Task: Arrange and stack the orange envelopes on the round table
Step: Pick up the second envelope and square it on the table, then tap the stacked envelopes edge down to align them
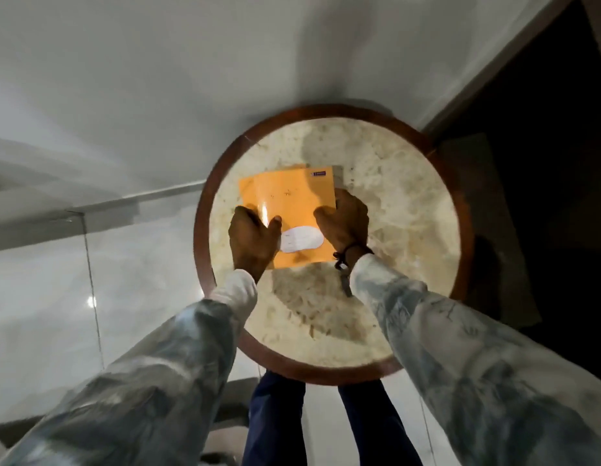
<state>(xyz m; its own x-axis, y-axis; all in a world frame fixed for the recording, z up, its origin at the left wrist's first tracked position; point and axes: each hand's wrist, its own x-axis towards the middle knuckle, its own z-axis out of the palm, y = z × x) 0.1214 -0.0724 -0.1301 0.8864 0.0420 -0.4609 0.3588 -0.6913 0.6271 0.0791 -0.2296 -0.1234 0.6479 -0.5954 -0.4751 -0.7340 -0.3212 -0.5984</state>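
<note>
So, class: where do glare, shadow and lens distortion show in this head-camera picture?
Head view: a white glare streak sits on the orange envelopes beside the left hand; soft shadow darkens the round table near the sleeves; the wide lens bends the floor lines, and the edges look blurred.

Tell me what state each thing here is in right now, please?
Orange envelopes: lying flat in a slightly offset stack near the table's middle.
White label: stuck on the top envelope, facing up.
Left hand: resting on the stack's left edge.
Right hand: gripping the stack's right edge.
Round table: upright.
</note>
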